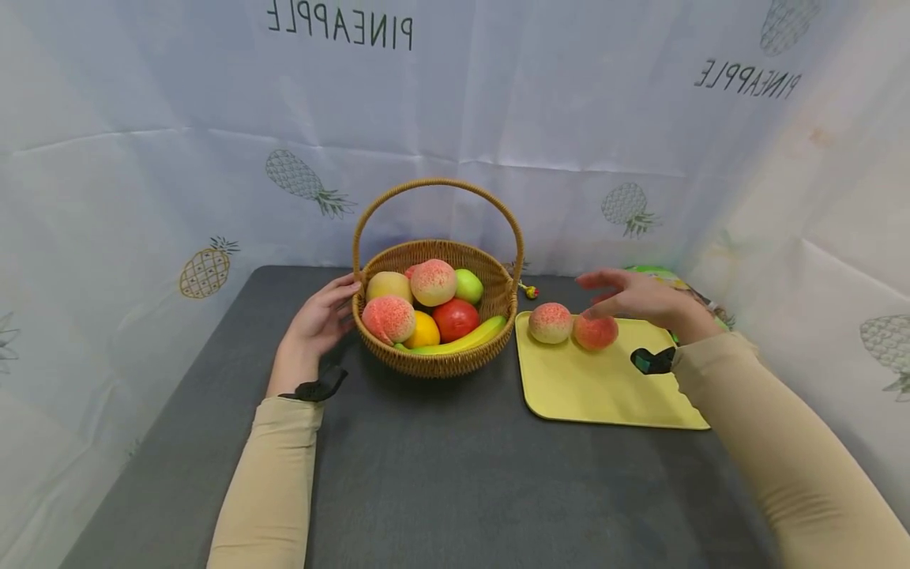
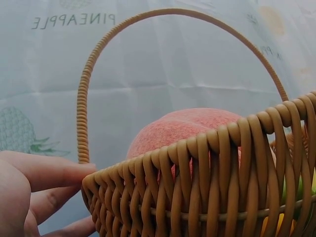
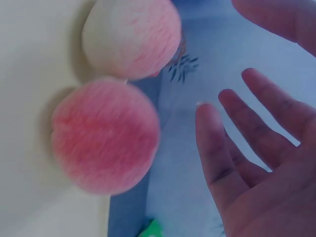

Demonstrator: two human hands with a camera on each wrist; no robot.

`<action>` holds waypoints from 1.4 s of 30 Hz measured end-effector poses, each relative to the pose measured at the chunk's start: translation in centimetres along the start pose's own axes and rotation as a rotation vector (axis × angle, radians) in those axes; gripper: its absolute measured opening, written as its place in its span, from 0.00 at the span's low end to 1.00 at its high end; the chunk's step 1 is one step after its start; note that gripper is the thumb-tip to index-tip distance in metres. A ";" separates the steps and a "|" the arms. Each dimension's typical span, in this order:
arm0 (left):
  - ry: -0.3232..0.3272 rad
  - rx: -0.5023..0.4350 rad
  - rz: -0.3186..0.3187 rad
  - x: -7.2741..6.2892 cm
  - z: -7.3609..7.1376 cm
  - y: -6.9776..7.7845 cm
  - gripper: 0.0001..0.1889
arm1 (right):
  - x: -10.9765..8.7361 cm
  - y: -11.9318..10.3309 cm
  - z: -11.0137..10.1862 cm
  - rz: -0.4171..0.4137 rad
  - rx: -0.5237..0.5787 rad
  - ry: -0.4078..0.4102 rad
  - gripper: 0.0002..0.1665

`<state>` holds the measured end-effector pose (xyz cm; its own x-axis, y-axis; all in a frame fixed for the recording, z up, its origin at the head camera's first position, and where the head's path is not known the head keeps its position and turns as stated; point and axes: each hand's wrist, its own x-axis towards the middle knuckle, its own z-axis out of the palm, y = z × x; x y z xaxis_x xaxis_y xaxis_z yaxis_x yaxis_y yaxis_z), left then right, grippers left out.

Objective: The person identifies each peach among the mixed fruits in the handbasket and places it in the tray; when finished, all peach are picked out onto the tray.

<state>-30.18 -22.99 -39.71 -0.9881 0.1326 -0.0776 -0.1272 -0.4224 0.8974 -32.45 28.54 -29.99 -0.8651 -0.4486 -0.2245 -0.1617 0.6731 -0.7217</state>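
A wicker basket (image 1: 434, 365) with a tall arched handle stands at the back of the table. Inside lie pink peaches (image 1: 434, 282), a yellowish round fruit (image 1: 389, 285), an orange (image 1: 425, 330), a red apple (image 1: 456, 319), a green fruit (image 1: 468, 286) and bananas (image 1: 475, 338). With extended fingers, my left hand (image 1: 315, 320) touches the basket's left rim at the handle's foot. Two more peaches, one paler (image 1: 550, 322) and one redder (image 3: 106, 137), sit side by side on a yellow tray (image 1: 597, 391). Above the redder one hovers my right hand (image 1: 643, 300), fingers spread and holding nothing.
Behind the tray's right part lies a green printed packet (image 1: 657, 275), partly hidden by my right arm. A small red and yellow trinket (image 1: 530, 292) rests near the basket's right side. Pineapple-printed white curtains (image 1: 455, 118) border the dark table (image 1: 441, 474).
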 end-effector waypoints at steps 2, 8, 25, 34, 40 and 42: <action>0.003 0.002 -0.003 0.0 -0.1 -0.1 0.17 | 0.3 -0.9 0.4 -0.017 -0.001 -0.009 0.39; 0.012 0.005 -0.013 0.2 -0.3 -0.2 0.17 | 1.5 -3.3 1.8 -0.133 -0.013 -0.063 0.29; 0.025 0.024 -0.019 0.1 -0.6 0.2 0.17 | 4.6 -10.7 5.6 -0.247 -0.037 -0.163 0.26; 0.030 -0.001 -0.028 0.0 -0.6 0.0 0.15 | 7.1 -13.1 7.4 -0.119 -0.006 -0.119 0.35; 0.035 -0.006 -0.016 -0.1 -0.5 -0.1 0.15 | 8.6 -13.9 7.4 -0.058 -0.011 -0.116 0.36; 0.036 -0.002 -0.012 -0.1 -0.6 0.0 0.16 | 9.1 -14.1 7.4 -0.050 -0.009 -0.124 0.38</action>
<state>-30.14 -23.53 -39.97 -0.9890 0.1049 -0.1040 -0.1390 -0.4226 0.8956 -34.55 10.62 -26.72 -0.7905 -0.5507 -0.2683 -0.2081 0.6534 -0.7279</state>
